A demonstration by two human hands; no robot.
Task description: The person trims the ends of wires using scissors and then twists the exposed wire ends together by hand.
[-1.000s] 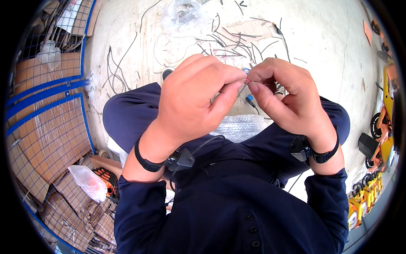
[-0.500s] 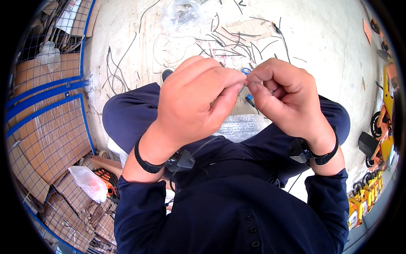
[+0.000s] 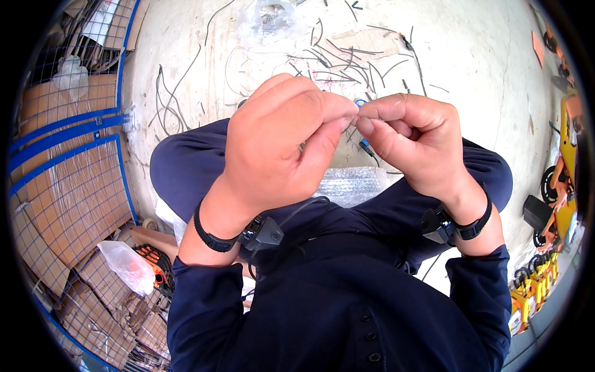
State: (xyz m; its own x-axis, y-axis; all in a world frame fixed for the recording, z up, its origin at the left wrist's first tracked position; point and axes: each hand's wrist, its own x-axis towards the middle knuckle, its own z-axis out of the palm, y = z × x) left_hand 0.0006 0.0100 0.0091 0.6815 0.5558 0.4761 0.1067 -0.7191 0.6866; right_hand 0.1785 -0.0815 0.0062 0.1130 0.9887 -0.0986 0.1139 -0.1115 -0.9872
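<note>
Left hand (image 3: pixel 279 139) and right hand (image 3: pixel 424 139) pinch a thin red wire (image 3: pixel 357 118) between them.
The step in hand seems to be fine fingertip work on the wire; the next move likely calls for steady pressure from both sides. Both hands' fingers are closed on it: it sits at three o'clock of the left fingertips, nine o'clock of the right, mostly hidden. A blue connector (image 3: pixel 365 144) shows between five and six o'clock; cut black wires (image 3: pixel 356 51) lie toward twelve.
</note>
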